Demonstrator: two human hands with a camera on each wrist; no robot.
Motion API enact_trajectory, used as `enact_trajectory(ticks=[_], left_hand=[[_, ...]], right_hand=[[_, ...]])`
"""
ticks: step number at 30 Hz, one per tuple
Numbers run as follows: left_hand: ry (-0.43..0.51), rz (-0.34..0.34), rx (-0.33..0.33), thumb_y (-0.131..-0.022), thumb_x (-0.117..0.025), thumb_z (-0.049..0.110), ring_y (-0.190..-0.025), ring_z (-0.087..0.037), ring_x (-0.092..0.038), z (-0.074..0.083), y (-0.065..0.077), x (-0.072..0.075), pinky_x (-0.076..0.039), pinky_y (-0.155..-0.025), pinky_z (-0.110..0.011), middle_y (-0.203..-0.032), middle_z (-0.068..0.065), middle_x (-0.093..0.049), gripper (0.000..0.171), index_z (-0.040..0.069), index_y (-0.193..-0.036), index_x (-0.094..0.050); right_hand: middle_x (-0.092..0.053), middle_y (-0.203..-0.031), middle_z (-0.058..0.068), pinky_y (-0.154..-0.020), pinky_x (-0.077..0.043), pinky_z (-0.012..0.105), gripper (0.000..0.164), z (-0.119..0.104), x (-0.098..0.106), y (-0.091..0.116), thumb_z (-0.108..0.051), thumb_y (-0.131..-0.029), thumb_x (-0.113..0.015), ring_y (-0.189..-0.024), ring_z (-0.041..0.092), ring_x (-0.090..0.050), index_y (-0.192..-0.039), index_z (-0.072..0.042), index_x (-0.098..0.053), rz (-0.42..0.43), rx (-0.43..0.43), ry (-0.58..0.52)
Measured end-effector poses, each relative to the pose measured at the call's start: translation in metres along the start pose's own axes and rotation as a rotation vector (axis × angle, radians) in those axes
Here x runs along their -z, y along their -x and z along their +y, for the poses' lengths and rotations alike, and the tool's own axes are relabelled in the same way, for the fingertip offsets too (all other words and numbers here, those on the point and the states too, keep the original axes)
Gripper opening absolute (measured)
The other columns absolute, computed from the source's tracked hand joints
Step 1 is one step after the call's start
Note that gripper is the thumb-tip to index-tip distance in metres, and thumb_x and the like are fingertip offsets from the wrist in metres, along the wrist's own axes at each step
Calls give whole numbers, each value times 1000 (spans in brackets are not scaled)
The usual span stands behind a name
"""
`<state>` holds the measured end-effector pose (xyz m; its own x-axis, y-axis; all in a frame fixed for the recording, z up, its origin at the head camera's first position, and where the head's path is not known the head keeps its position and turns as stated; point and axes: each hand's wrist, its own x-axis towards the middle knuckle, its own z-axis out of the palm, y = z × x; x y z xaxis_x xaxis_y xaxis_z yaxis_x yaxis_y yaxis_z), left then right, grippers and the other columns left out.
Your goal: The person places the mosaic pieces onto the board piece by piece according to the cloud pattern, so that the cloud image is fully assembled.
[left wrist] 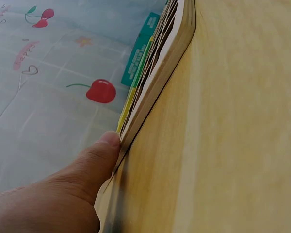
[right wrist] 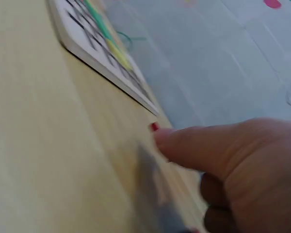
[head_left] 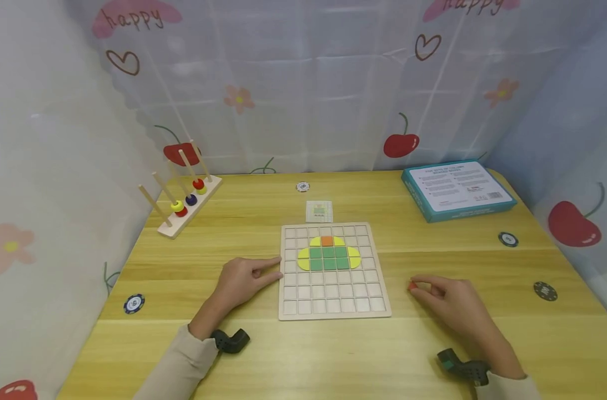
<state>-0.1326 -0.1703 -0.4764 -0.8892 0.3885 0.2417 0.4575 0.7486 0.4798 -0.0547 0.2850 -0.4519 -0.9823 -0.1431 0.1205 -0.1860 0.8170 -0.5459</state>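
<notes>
A light wooden grid board (head_left: 333,291) lies on the table with several green square tiles (head_left: 329,252), yellow rounded tiles (head_left: 304,259) and one orange square tile (head_left: 327,241) in its upper cells. At the board's left edge, my left hand (head_left: 240,283) touches the rim with extended thumb and forefinger; in the left wrist view the thumb (left wrist: 106,141) rests against that edge. My right hand (head_left: 450,300) is right of the board, apart from it, pinching a small red tile (head_left: 412,285) between thumb and fingers. Only a corner of the red tile (right wrist: 154,126) shows in the right wrist view.
Behind the board lies a small pattern card (head_left: 319,211). A wooden peg stand (head_left: 190,208) with coloured beads is at the back left, a teal box (head_left: 458,189) at the back right. Poker chips lie around, including a blue one (head_left: 134,303) and a black one (head_left: 545,291).
</notes>
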Motion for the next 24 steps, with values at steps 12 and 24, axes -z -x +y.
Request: enact_trajectory(ticks=[12,24], left_hand=[[-2,-6,7,-91,-75,52,-48,0,-25,1,-1,1,-25,-49,-24,-51,16,-36,39,33,-125,-75],[-3,-13,14,-91,-74,52,-48,1,-26,1,0,-1,-25,-50,-24,-51,16,-36,40,33,-126,-74]], right_hand=[[-32,-53,-20,-49,-26,21,23,-60,-45,-27,-31,-91,-80,-50,-2,-28,-110,-18,-81,-22,195,-92],[-29,-51,-21,-48,-25,21,15,-107,-87,-66,-29,-93,-77,-49,-3,-26,-105,-20,-81,-65,339,-106]])
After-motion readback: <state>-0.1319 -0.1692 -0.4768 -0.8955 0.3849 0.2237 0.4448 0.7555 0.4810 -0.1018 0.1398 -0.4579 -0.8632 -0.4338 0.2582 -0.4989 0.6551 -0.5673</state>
